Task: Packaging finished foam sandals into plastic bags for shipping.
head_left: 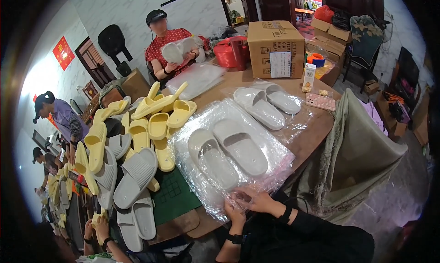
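At the near edge of the wooden table, both of the person's hands meet on a stack of clear plastic bags. The left hand and the right hand each have their fingers curled and pinched on the crinkled lower rim of the top bag; the 2 hands sit just beside each other, nearly touching. Both forearms are in black sleeves, each with a dark band at the wrist.

On the same stack, just above the hands, lies a pair of pale grey slide slippers, side by side, toes pointing toward the person. A second pair of grey slippers rests farther back inside another clear bag.

To the left spreads a heap of yellow slippers mixed with grey slippers, some overlapping a green mat. At the far end of the table stand a cardboard box and a red bucket, with a phone in a pink case near the right edge. A seated person in a red patterned top holds a bagged pair of slippers across the table.
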Demonstrator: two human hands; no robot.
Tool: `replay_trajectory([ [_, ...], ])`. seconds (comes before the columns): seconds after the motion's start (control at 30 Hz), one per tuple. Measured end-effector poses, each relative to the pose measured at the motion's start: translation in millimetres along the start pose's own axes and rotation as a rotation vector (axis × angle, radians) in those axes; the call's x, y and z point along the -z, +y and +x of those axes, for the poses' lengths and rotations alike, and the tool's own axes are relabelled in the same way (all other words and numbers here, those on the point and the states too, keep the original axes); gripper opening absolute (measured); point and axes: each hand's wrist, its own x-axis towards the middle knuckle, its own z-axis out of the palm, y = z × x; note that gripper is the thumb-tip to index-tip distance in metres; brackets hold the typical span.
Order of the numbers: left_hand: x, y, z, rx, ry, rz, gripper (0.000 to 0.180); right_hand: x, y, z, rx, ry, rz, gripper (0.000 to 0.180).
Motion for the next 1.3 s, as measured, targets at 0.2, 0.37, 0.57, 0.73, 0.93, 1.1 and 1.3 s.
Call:
replay_trajectory([
  [0.2, 1, -2, 0, -0.035, 0.021, 0.057, 0.015, 1, 8, -5, 0.041, 0.013, -0.108, 0.033],
  [0.37, -5, 9, -3, 0.001, -0.032, -0.061, 0.022, 12, 22, -11, 0.083, 0.402, -0.219, 0.017],
  [0.57, -1, 7, -1, -0.021, -0.021, 0.002, 0.023, 21, 34, -8, 0.073, 0.509, -0.300, 0.014],
  [0.73, -5, 9, -1, -0.036, -0.045, 0.016, 0.022, 22, 37, -8, 0.091, 0.540, -0.343, 0.012],
  [0.93, 15, -23, 1, -0.073, -0.022, 0.096, 0.019, 23, 34, -7, 0.061, 0.507, -0.326, 0.019],
  [1.1, 18, -38, 1, -0.052, 0.040, 0.131, 0.018, 21, 30, -6, 0.034, 0.543, -0.280, 0.024],
  [1.3, 20, -30, 2, -0.064, 0.060, 0.186, 0.018, 26, 12, 4, 0.051, 0.506, -0.370, 0.028],
])
